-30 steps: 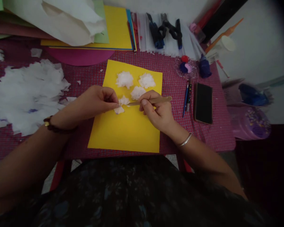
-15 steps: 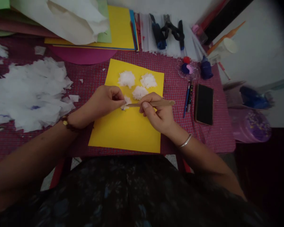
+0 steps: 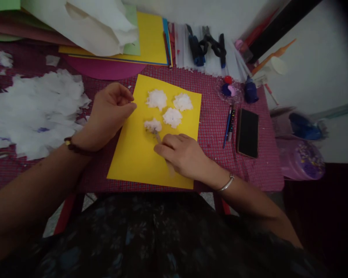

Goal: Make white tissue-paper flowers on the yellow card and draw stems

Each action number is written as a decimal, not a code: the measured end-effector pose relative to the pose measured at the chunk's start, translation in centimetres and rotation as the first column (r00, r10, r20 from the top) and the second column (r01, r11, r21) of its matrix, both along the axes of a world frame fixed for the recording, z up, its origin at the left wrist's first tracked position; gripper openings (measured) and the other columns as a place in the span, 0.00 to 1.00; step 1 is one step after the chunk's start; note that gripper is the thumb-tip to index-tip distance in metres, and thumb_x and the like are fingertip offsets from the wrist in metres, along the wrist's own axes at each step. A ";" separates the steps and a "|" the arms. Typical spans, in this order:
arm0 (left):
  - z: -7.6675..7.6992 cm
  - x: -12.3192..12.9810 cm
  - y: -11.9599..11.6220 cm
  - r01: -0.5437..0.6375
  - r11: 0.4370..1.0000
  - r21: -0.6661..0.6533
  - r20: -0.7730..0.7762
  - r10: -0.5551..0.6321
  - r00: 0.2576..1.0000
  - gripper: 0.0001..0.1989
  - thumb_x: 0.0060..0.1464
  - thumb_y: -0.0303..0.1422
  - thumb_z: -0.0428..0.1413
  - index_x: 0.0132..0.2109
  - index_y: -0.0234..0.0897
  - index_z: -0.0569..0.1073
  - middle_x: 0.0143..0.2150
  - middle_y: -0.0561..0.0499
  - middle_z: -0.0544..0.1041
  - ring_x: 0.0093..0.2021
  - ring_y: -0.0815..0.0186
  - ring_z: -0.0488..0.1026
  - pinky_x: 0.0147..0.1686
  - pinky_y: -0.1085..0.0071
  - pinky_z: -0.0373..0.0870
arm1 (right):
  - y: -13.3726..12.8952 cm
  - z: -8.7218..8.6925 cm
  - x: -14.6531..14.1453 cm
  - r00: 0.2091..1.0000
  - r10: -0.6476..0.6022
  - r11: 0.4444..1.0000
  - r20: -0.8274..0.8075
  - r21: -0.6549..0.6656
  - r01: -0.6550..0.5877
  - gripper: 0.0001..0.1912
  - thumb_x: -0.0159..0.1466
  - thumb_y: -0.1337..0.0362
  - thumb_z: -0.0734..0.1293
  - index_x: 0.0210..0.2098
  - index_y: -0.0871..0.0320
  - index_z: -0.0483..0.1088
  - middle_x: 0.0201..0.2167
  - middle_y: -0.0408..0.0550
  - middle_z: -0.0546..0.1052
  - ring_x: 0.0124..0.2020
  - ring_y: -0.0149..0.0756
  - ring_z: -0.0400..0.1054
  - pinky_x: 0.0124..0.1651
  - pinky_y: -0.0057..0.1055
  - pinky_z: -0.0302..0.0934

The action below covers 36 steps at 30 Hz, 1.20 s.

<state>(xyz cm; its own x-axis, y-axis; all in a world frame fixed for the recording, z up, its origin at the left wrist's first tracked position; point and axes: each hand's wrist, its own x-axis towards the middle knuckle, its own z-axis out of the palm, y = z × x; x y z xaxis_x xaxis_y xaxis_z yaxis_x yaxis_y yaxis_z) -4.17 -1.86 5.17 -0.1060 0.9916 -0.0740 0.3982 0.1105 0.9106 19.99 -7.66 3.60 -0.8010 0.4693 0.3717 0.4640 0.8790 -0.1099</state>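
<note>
My right grip pinches the stick mid-length. Its long axis slants away leftward, tip at a white tuft; my left grip is narrow.

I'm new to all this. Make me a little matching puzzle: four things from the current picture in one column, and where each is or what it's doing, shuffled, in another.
Things:
1. Person's left hand
2. Person's right hand
3. Black rectangular phone
4. Large heap of torn white paper

Places or states:
A. Lying to the right of a slim blue stick
B. Spread over the left part of the reddish checked tablecloth
C. At the left edge of the yellow rectangular paper sheet
D. Gripping a thin, light-brown flat stick

Pairs: 1-C, 2-D, 3-A, 4-B
</note>
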 end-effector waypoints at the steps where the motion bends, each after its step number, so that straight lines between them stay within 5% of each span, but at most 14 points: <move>1: 0.0 -0.2 0.1 -0.006 1.000 0.003 0.005 0.006 1.000 0.09 0.51 0.30 0.62 0.38 0.41 0.69 0.29 0.58 0.65 0.28 0.70 0.59 0.29 0.68 0.53 | -0.1 0.1 -0.2 0.999 -0.002 1.000 0.037 0.008 0.002 0.20 0.80 0.69 0.57 0.43 0.58 0.80 0.35 0.50 0.78 0.32 0.38 0.65 0.36 0.37 0.57; 7: 0.5 -1.8 0.9 -0.068 0.997 0.046 -0.051 0.070 0.996 0.11 0.47 0.26 0.60 0.39 0.40 0.70 0.27 0.60 0.64 0.28 0.70 0.57 0.29 0.68 0.50 | -0.2 0.1 -0.2 0.992 0.005 0.995 0.130 -0.100 0.008 0.16 0.79 0.69 0.59 0.46 0.57 0.80 0.38 0.51 0.80 0.35 0.38 0.68 0.40 0.37 0.59; 11: 1.2 -2.7 1.3 -0.058 0.998 -0.016 -0.145 0.055 0.988 0.11 0.50 0.27 0.63 0.41 0.38 0.72 0.29 0.58 0.67 0.29 0.70 0.59 0.29 0.68 0.52 | 0.1 0.4 0.7 0.950 -0.097 0.962 -0.295 -0.274 0.013 0.16 0.81 0.63 0.57 0.48 0.56 0.77 0.38 0.51 0.80 0.36 0.38 0.72 0.39 0.36 0.65; 13: 1.6 -3.2 1.6 -0.040 0.997 -0.064 -0.207 0.026 0.978 0.09 0.54 0.30 0.64 0.41 0.37 0.73 0.29 0.57 0.69 0.30 0.70 0.60 0.29 0.68 0.54 | 0.3 0.4 1.0 0.823 -0.267 0.897 -0.501 -0.442 0.022 0.16 0.81 0.55 0.58 0.47 0.54 0.75 0.36 0.48 0.79 0.33 0.36 0.72 0.37 0.35 0.67; 16: 2.2 -4.5 2.0 0.004 0.995 -0.096 -0.283 -0.031 0.959 0.07 0.57 0.34 0.64 0.41 0.36 0.76 0.27 0.56 0.70 0.30 0.69 0.61 0.28 0.70 0.54 | 0.9 0.1 1.0 0.654 -0.477 0.764 -0.587 -0.645 -0.021 0.20 0.79 0.45 0.61 0.43 0.52 0.74 0.29 0.42 0.74 0.26 0.32 0.67 0.30 0.32 0.64; 22: 3.5 -9.1 1.0 0.134 0.981 -0.138 -0.319 -0.172 0.932 0.05 0.58 0.34 0.60 0.38 0.37 0.76 0.31 0.55 0.77 0.31 0.69 0.67 0.34 0.70 0.64 | 2.2 -1.0 0.4 0.616 -0.553 0.586 -0.561 -0.787 -0.191 0.23 0.73 0.40 0.68 0.37 0.53 0.73 0.24 0.39 0.71 0.21 0.29 0.64 0.24 0.28 0.62; 28: 1.9 -11.6 -0.6 0.224 0.943 -0.247 -0.472 -0.319 0.822 0.12 0.51 0.40 0.64 0.40 0.39 0.77 0.33 0.51 0.80 0.35 0.62 0.74 0.38 0.66 0.69 | 2.3 -1.4 0.0 0.629 -0.534 0.549 -0.565 -0.797 -0.250 0.21 0.73 0.43 0.69 0.35 0.54 0.73 0.25 0.40 0.72 0.21 0.28 0.64 0.23 0.28 0.61; 33: 2.2 -9.2 -3.6 0.158 0.987 -0.030 -0.768 -0.124 0.629 0.16 0.60 0.46 0.60 0.46 0.38 0.77 0.48 0.39 0.79 0.47 0.50 0.76 0.49 0.57 0.71 | 2.2 -1.4 0.1 0.638 -0.519 0.575 -0.569 -0.785 -0.231 0.22 0.73 0.42 0.68 0.34 0.53 0.73 0.25 0.40 0.71 0.21 0.29 0.64 0.23 0.29 0.62; 36: 1.9 -7.2 -5.4 0.114 0.993 -0.022 -0.862 -0.076 0.502 0.16 0.64 0.46 0.57 0.48 0.37 0.76 0.50 0.36 0.79 0.52 0.45 0.75 0.50 0.54 0.72 | 2.1 -1.4 0.1 0.648 -0.512 0.583 -0.564 -0.782 -0.220 0.22 0.74 0.42 0.68 0.35 0.53 0.73 0.25 0.41 0.72 0.21 0.29 0.64 0.23 0.28 0.62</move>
<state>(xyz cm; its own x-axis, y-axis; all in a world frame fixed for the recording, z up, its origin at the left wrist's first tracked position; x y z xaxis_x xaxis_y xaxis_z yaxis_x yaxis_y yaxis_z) -11.40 -7.22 7.09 -0.0039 0.9995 0.0324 0.9932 0.0001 0.1164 20.10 -5.54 2.20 -0.3518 0.9181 0.1828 0.0271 0.2051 -0.9784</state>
